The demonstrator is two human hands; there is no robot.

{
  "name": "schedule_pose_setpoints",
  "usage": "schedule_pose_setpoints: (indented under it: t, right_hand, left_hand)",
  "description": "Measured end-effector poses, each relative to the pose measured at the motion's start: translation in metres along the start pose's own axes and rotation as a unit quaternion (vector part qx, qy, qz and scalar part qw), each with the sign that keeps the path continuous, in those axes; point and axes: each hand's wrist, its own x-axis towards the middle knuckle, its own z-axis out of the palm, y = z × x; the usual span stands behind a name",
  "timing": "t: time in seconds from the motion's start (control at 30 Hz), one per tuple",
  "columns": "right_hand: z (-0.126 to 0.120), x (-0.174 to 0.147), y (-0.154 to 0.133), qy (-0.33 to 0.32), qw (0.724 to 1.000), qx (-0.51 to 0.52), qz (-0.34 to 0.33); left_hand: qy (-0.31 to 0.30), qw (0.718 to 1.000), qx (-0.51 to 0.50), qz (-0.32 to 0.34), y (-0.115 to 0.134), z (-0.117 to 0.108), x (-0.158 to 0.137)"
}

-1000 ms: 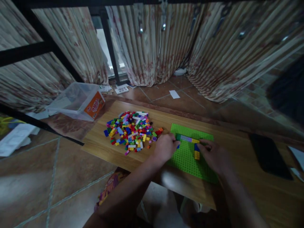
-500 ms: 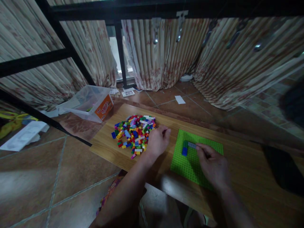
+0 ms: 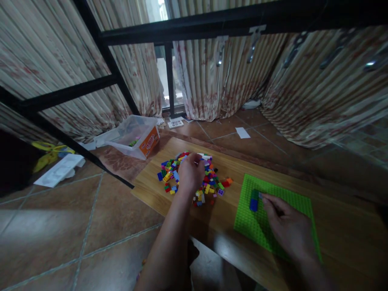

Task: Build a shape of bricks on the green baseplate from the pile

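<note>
Left hand has moved from baseplate onto brick pile, fingers curled, grip hidden — fetching another; right hand pinches bricks already placed.

1. My left hand sits at frame centre, forearm stretched up from the bottom edge, fingers curled downward.
2. My right hand lies lower right, palm down, fingers pointing upper left.

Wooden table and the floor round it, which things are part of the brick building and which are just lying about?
In use:
left hand
brick pile
right hand
green baseplate
blue brick

Lying about:
plastic tub
white paper
yellow scissors
</note>
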Motion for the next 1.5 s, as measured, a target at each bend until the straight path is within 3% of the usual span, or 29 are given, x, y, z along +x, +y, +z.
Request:
schedule_pose_setpoints:
  t: [0.17, 0.33, 0.57, 0.7, 0.87, 1.03, 1.17, 1.27, 1.37, 1.43, 1.5]
  right_hand:
    - [-0.001, 0.000, -0.001, 0.005, 1.000, -0.008, -0.007]
    - [-0.003, -0.001, 0.001, 0.007, 1.000, -0.012, -0.012]
    - [0.001, -0.001, 0.004, 0.011, 0.999, -0.008, -0.031]
    - [0.003, 0.000, 0.005, 0.025, 0.999, 0.004, -0.040]
    - [0.006, 0.000, 0.006, 0.022, 0.998, 0.018, -0.055]
    - [0.001, 0.000, 0.001, 0.028, 0.998, 0.017, -0.062]
    - [-0.012, 0.007, 0.002, 0.039, 0.999, 0.000, -0.031]
    - [-0.026, 0.013, 0.009, 0.092, 0.996, -0.001, -0.008]
    - [-0.037, 0.016, 0.015, 0.118, 0.993, 0.012, 0.000]
    - [-0.042, 0.016, 0.016, 0.125, 0.992, 0.020, 0.003]
    - [-0.046, 0.016, 0.017, 0.132, 0.991, 0.031, -0.004]
  left_hand:
    - [0.027, 0.995, 0.092, -0.040, -0.012, -0.027, 0.011]
    - [0.104, 0.986, 0.095, -0.083, -0.040, -0.053, 0.023]
    - [0.129, 0.983, 0.081, -0.108, -0.077, -0.085, 0.020]
    - [0.093, 0.989, 0.018, -0.110, -0.112, -0.108, 0.003]
    - [0.016, 0.995, 0.071, -0.071, -0.132, -0.110, -0.018]
    - [-0.002, 0.992, 0.119, -0.053, -0.123, -0.098, -0.016]
    - [0.041, 0.985, 0.143, -0.083, -0.113, -0.099, -0.018]
    - [0.079, 0.988, 0.059, -0.115, -0.097, -0.109, -0.028]
    - [0.134, 0.985, -0.051, -0.092, -0.067, -0.113, -0.044]
    - [0.037, 0.993, -0.082, -0.082, -0.039, -0.101, -0.057]
    - [-0.098, 0.983, -0.143, -0.069, -0.010, -0.078, -0.072]
